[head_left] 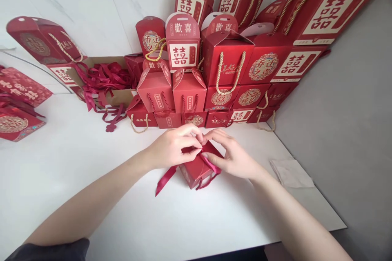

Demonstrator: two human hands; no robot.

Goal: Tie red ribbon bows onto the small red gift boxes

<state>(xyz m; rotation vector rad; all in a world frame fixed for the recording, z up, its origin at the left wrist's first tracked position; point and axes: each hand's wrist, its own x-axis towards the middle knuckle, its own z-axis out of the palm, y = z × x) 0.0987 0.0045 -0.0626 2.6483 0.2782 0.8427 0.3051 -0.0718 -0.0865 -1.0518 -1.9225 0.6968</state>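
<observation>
A small red gift box lies on the white table in front of me, with a dark red cord handle at its near side. Over its top runs a crimson ribbon, one tail hanging off to the left and another part lying at the right. My left hand pinches the ribbon above the middle of the box, thumb and forefinger together. From the right, my right hand closes on the ribbon too, its fingertips almost meeting the left ones. The exact crossing of the ribbon is hidden by my fingers.
Several red gift boxes with rope handles stand stacked against the wall. An open carton of loose ribbons sits left of the stack. A folded pale cloth lies at the right, and a decorated red bag stands at the far left.
</observation>
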